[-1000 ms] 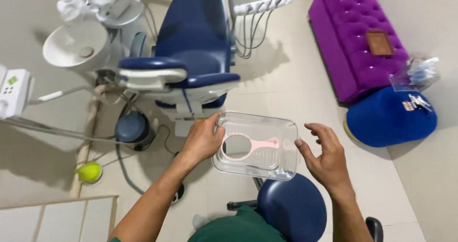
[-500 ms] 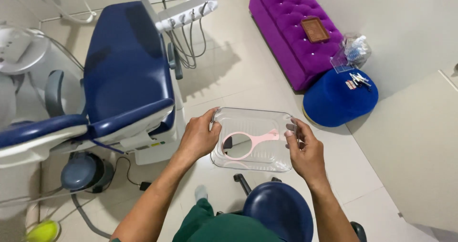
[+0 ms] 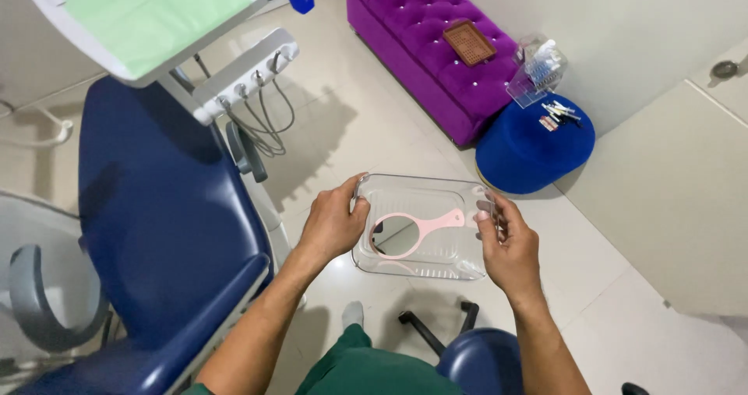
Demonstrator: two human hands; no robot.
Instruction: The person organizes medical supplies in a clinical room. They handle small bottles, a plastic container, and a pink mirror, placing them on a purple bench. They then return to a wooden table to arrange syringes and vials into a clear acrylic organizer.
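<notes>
From the head camera we see our left hand [image 3: 333, 222] gripping the left edge of a clear plastic tray [image 3: 425, 227], our right hand [image 3: 508, 243] closed on its right edge, a pink hand mirror [image 3: 409, 231] lying inside, tray held above the floor [image 3: 374, 146], beside the blue dental chair [image 3: 156, 216]

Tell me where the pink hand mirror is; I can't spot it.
The pink hand mirror lies in the clear tray, centre of the head view, held between the left hand and right hand.

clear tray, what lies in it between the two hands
In the head view, a pink hand mirror lies in the clear tray, between the left hand and the right hand gripping its ends.
</notes>
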